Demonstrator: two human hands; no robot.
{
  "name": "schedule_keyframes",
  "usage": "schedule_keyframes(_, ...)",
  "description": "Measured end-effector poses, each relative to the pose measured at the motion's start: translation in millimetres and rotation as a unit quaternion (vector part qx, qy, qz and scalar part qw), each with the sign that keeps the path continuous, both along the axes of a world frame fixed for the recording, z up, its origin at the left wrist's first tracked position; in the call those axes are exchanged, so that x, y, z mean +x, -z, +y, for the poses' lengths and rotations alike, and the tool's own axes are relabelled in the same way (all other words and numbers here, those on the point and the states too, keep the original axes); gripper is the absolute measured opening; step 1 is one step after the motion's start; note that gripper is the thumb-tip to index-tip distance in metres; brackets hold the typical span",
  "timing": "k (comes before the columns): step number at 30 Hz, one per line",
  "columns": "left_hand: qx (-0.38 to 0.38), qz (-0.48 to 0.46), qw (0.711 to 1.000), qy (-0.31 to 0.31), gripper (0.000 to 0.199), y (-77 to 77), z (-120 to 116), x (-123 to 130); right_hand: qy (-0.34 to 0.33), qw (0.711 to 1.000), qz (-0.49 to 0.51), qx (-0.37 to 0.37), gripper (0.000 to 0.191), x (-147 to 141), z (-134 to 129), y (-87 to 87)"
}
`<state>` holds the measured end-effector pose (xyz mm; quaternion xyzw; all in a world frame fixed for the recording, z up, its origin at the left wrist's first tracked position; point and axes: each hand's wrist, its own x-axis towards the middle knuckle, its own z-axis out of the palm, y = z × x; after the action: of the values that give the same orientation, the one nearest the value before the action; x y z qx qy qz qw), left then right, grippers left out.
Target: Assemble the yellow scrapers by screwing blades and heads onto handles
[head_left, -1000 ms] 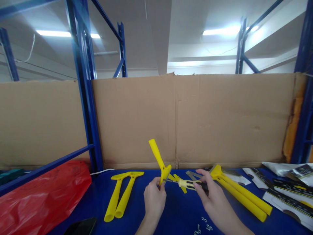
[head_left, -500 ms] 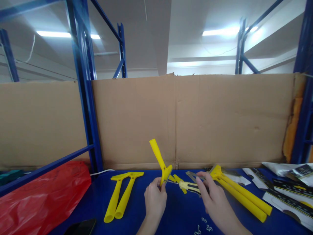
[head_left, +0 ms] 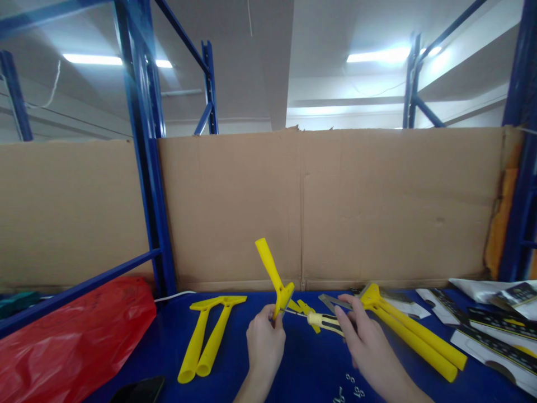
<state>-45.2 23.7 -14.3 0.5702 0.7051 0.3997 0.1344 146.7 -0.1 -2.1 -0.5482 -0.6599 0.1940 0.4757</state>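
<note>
My left hand is closed round the head of a yellow plastic scraper, whose hollow handle points up and away. In my right hand is a screwdriver with a cream and black handle, lying roughly level. Its shaft points left and its tip meets the scraper head by my left fingertips; the exact contact is too small to make out. Behind the screwdriver lie small yellow plastic pieces. Small metal nuts and screws are scattered on the blue tabletop below my right hand.
Two yellow scraper handles lie on the left, two longer ones on the right. A red plastic bag, a dark phone-like object and packaged blades flank the work area. A cardboard wall stands behind.
The screwdriver handle has turned slightly in my right fingers. Both hands and the scraper stay almost in place.
</note>
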Motion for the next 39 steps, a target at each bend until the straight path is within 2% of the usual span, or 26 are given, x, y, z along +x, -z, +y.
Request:
schedule_keyframes(5, 0.000, -0.014, 1.000, -0.004, 0.017, -0.1, 1.2, -1.6, -0.018, 0.997, -0.012, 0.076, 0.042, -3.4, -5.2, -3.2)
schedule_keyframes(10, 0.002, -0.008, 1.000, -0.004, 0.017, -0.8, 0.0, -1.1, -0.028, 0.999, 0.017, 0.032, 0.033, -1.9, -0.6, 2.2)
schedule_keyframes(13, 0.005, 0.000, 1.000, -0.001, 0.018, -0.7, -0.7, 0.1, -0.019, 1.000, 0.015, -0.004, 0.036, -0.8, 0.9, 3.9)
schedule_keyframes(16, 0.003, 0.005, 1.000, 0.001, 0.019, 0.5, -0.1, 0.9, -0.007, 0.999, 0.025, 0.045, 0.041, -0.4, 0.9, 4.4)
schedule_keyframes(19, -0.001, 0.012, 1.000, 0.000, 0.019, 1.7, 0.5, 1.3, -0.028, 0.995, 0.040, 0.086, 0.044, 0.4, 1.7, 4.4)
schedule_keyframes(23, 0.000, 0.016, 1.000, 0.002, 0.019, 2.0, -0.2, 2.0, -0.021, 0.998, 0.033, 0.044, 0.035, 1.1, 3.4, 2.3)
schedule_keyframes(26, 0.005, 0.017, 1.000, 0.006, 0.019, 1.9, -0.9, 2.3, -0.003, 1.000, -0.001, 0.006, 0.038, 0.6, 3.2, 0.8)
schedule_keyframes(30, 0.003, 0.017, 1.000, 0.004, 0.020, 2.1, -0.3, 1.3, 0.027, 0.996, -0.022, 0.077, 0.038, -0.8, -0.2, 1.3)
schedule_keyframes(32, -0.002, 0.018, 1.000, 0.001, 0.020, 2.2, 0.3, 0.4, 0.008, 0.995, -0.022, 0.099, 0.046, -1.6, -2.0, 1.9)
schedule_keyframes(35, -0.003, 0.014, 1.000, 0.004, 0.020, 2.1, 0.4, -0.1, -0.020, 0.996, 0.005, 0.091, 0.042, -2.6, -2.6, 1.9)
schedule_keyframes(39, -0.001, 0.013, 1.000, 0.009, 0.020, 1.5, -1.7, 2.1, -0.001, 0.999, 0.020, 0.046, 0.028, -1.8, 0.3, 0.2)
